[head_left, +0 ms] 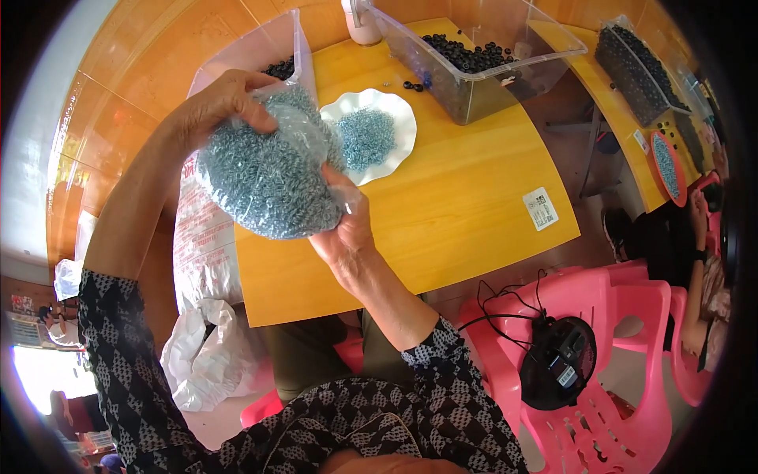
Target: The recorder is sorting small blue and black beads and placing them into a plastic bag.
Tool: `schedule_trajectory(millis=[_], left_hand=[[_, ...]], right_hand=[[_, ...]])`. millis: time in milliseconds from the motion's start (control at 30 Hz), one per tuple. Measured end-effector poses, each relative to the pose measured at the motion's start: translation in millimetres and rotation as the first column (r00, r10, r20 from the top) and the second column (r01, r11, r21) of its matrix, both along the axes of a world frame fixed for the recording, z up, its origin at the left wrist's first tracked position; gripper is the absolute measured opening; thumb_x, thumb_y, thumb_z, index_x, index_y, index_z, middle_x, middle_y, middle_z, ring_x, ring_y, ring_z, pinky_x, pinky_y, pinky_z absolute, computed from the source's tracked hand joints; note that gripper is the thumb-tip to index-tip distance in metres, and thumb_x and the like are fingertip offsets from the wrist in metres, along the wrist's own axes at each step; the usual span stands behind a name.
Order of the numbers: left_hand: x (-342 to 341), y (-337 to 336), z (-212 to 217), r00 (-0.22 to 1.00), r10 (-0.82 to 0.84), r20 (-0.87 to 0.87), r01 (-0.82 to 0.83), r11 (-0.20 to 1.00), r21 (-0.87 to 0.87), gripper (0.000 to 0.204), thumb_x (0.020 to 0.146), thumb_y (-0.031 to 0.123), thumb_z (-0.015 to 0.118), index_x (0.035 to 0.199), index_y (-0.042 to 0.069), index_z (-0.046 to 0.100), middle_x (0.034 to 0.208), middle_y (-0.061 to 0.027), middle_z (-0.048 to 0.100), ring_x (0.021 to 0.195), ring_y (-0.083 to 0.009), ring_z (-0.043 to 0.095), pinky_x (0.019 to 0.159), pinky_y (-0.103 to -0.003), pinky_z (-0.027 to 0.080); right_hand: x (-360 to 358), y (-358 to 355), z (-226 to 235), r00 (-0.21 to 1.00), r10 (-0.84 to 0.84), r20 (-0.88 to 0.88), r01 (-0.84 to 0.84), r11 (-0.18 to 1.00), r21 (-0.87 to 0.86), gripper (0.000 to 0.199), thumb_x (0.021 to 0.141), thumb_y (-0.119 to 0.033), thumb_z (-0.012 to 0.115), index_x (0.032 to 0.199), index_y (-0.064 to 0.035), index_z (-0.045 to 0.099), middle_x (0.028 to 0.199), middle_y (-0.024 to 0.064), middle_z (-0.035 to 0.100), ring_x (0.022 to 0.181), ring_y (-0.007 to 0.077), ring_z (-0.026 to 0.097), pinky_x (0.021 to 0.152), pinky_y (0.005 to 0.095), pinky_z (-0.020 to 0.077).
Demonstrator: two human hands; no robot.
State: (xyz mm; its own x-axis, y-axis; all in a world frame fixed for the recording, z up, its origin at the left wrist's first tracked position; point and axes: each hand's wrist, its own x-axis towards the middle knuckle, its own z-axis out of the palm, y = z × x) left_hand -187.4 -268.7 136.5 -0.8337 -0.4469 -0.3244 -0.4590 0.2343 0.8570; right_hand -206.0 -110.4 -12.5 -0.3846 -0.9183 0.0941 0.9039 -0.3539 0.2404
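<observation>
A clear plastic bag (pixel 272 182) bulges with many small silvery-blue metal pieces, too fine to name exactly. My left hand (pixel 237 103) grips the bag's upper side with curled fingers. Lower down, my right hand (pixel 347 225) clasps the bag's right side, its thumb on the plastic. The bag is held up and tilted over the table's left part, its gathered side toward a white scalloped plate (pixel 404 130). On that plate lies a heap of the same small pieces (pixel 365 138). The bag covers the plate's left edge.
On the yellow table (pixel 442 205) stand clear bins (pixel 466 99) with black round parts. A few black parts (pixel 414 85) lie loose. A white sack (pixel 201 245) stands at left. A pink chair (pixel 584 316) at right carries a black device with cables. Another person (pixel 695 276) sits far right.
</observation>
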Motion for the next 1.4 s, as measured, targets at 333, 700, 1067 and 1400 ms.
schedule_trajectory(millis=[333, 700, 1067, 1400], left_hand=[[20, 13, -1, 0.971, 0.085, 0.223, -0.089, 0.996, 0.01, 0.055, 0.065, 0.038, 0.078, 0.099, -0.002, 0.061, 0.096, -0.0121, 0.063, 0.097, -0.0189, 0.059, 0.085, -0.031, 0.046], [50, 0, -20, 0.992, -0.11, 0.056, 0.093, 0.964, 0.247, 0.088, 0.06, 0.039, 0.081, 0.127, 0.0, 0.041, 0.116, -0.0115, 0.055, 0.109, -0.0226, 0.051, 0.098, -0.034, 0.037], [15, 19, -1, 0.974, -0.176, 0.142, 0.16, 0.98, 0.117, 0.066, 0.051, 0.012, 0.08, 0.111, -0.001, 0.056, 0.099, -0.0102, 0.063, 0.09, -0.0219, 0.061, 0.085, -0.031, 0.047], [-10, -6, -6, 0.938, -0.131, 0.321, 0.132, 0.991, 0.016, 0.061, 0.047, -0.002, 0.071, 0.106, -0.005, 0.058, 0.091, -0.0117, 0.065, 0.08, -0.0207, 0.064, 0.074, -0.031, 0.053]], right_hand=[[-1, -1, -25, 0.998, 0.042, -0.052, -0.044, 0.998, -0.037, 0.037, 0.081, -0.01, 0.052, 0.112, 0.0096, 0.048, 0.108, 0.0199, 0.057, 0.099, 0.0282, 0.058, 0.09, 0.0412, 0.0477], [9, -1, -32, 0.994, 0.108, -0.036, -0.106, 0.994, 0.04, 0.038, 0.077, -0.011, 0.055, 0.11, 0.0088, 0.051, 0.106, 0.019, 0.058, 0.095, 0.029, 0.06, 0.086, 0.041, 0.0504], [14, 7, -11, 0.99, 0.008, -0.142, -0.009, 1.0, -0.006, 0.047, 0.084, -0.017, 0.047, 0.126, 0.0021, 0.04, 0.118, 0.0146, 0.052, 0.106, 0.0258, 0.055, 0.093, 0.039, 0.0464], [8, -9, -17, 0.976, 0.04, -0.214, -0.015, 0.993, 0.117, 0.038, 0.094, -0.025, 0.042, 0.125, -0.0014, 0.041, 0.114, 0.0107, 0.054, 0.105, 0.0218, 0.055, 0.092, 0.0376, 0.047]])
